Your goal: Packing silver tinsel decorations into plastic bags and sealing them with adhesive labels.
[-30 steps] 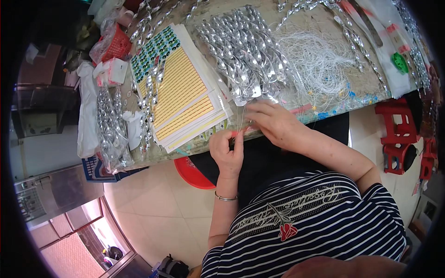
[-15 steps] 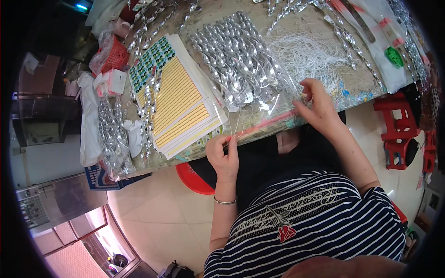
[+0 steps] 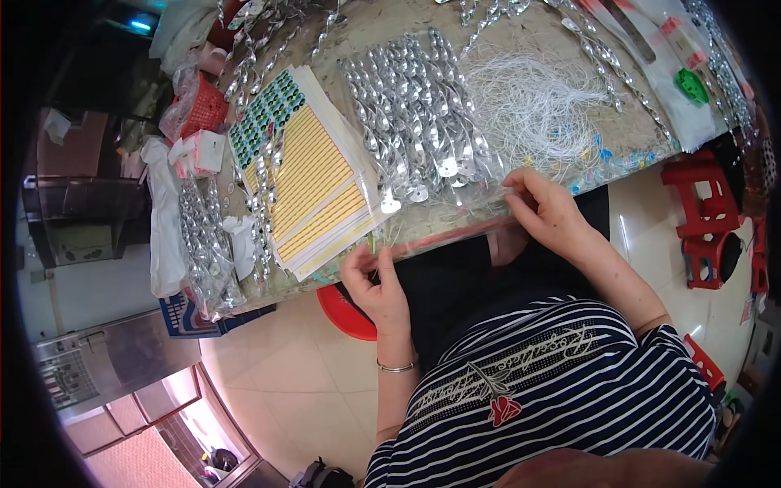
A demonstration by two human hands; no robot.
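Observation:
Several twisted silver foil strips (image 3: pixel 411 106) lie side by side on the worktable (image 3: pixel 496 32), with shiny clear plastic about their lower ends. My left hand (image 3: pixel 378 289) is at the table's front edge, below the lower left of the strips. Its fingers are curled toward the thumb; a thin pale line runs near the tips, but what they hold is too small to make out. At the lower right end of the strips is my right hand (image 3: pixel 549 215), thumb and fingertips drawn close together by the edge of the clear plastic. Its grip is also unclear.
A loose tangle of white string (image 3: pixel 541 106) lies right of the strips. Printed sheets (image 3: pixel 313 175) are stacked on the left, beside more bundled silver strips (image 3: pixel 207 236). A red basket (image 3: pixel 203 106) stands behind these. Red stools (image 3: pixel 700 199) are on the floor at right.
The silver strips now lie straighter, their lower ends shifted. My left hand has moved slightly left and down. My right hand has come down and left, its thumb and fingers closer together.

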